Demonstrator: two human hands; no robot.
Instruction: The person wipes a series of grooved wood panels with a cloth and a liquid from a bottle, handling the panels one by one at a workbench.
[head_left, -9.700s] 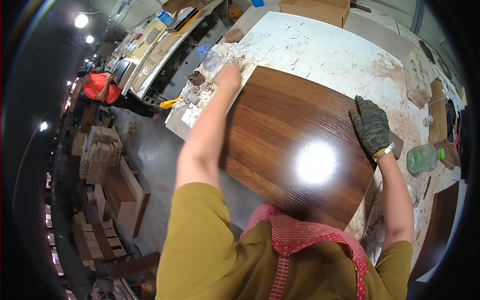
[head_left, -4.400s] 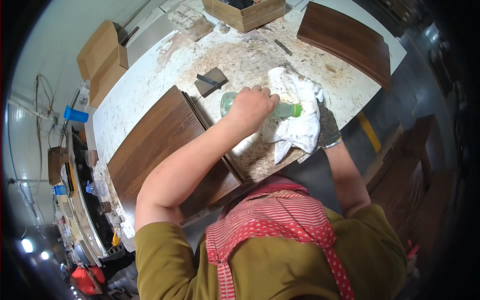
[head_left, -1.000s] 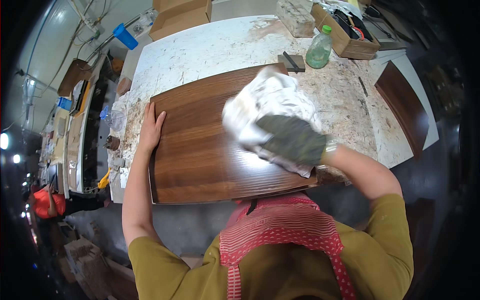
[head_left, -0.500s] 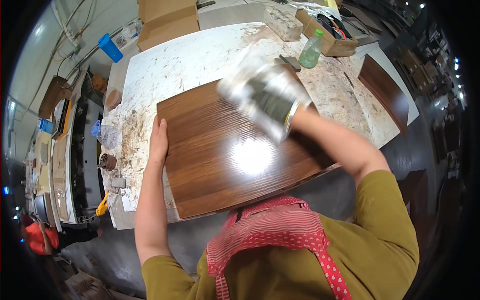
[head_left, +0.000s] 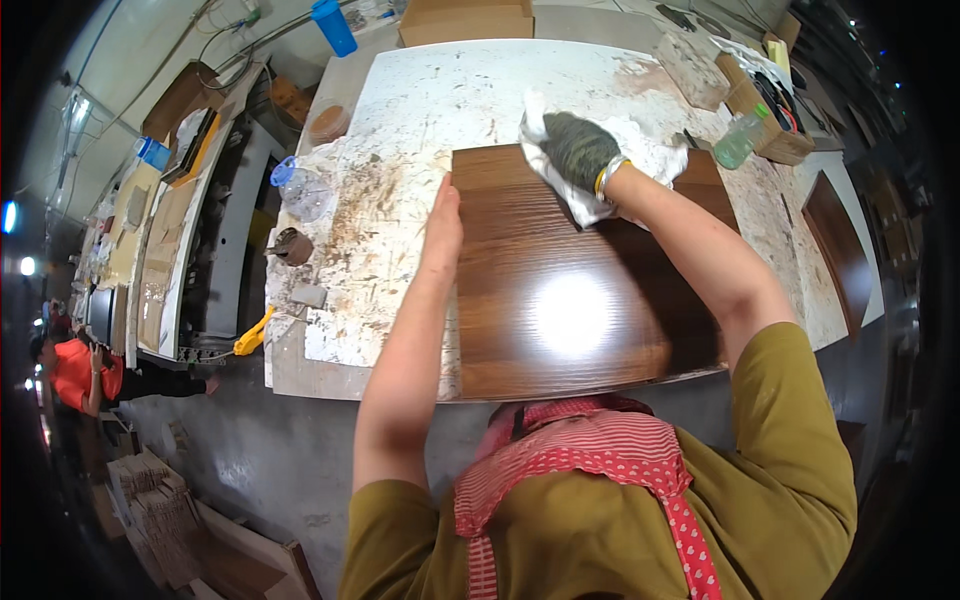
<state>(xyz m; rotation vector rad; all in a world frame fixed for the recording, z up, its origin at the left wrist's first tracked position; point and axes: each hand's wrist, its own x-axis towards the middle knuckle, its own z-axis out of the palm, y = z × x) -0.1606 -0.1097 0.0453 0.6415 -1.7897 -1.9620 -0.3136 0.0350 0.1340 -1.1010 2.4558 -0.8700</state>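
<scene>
We see an olive short-sleeved shirt, a red-and-white striped apron with dotted straps, a dark knitted glove on the right hand [head_left: 580, 150] with a yellow band at the wrist, left hand [head_left: 443, 228] bare

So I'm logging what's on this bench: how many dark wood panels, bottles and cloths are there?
Panels: 2, one under both hands, one at the right edge
Bottles: 2, green and clear
Cloths: 1, under the right hand
Total: 5

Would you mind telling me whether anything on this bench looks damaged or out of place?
Nothing looks damaged. The wooden panel lies flat under the white cloth; only the worktable is heavily stained and smeared.
</scene>
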